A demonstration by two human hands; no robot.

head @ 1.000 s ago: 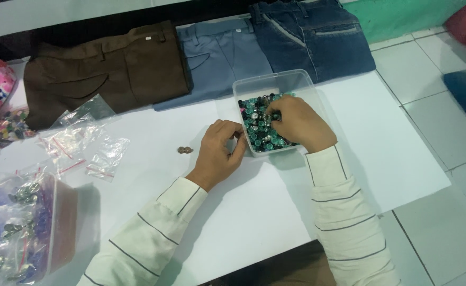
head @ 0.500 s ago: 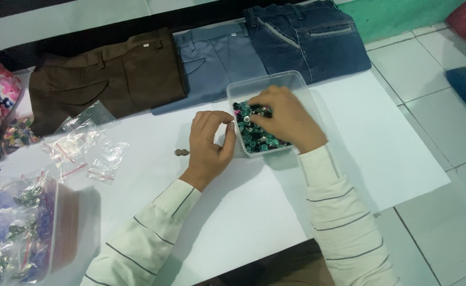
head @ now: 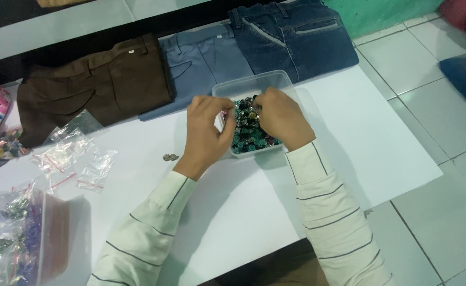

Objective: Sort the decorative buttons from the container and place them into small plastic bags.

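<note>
A clear plastic box [head: 254, 83] full of small teal and dark fasteners [head: 249, 135] sits on the white table [head: 243, 212]. My left hand [head: 206, 135] is at the box's left rim, fingers curled; whether it pinches a piece I cannot tell. Over the fasteners rests my right hand [head: 281, 117], with its fingertips down among them. The two hands' fingertips nearly meet above the pile. A small loose metal piece [head: 170, 157] lies on the table left of my left wrist.
Brown trousers [head: 95, 85], grey-blue trousers [head: 201, 66] and dark jeans [head: 291, 37] lie along the table's far edge. Small clear bags [head: 74, 156] lie at left. A tub of bagged parts [head: 10, 243] stands at the lower left. Tiled floor [head: 428, 106] runs at right.
My left hand has moved right from the table up to the box's left rim. My right hand has shifted within the box toward it.
</note>
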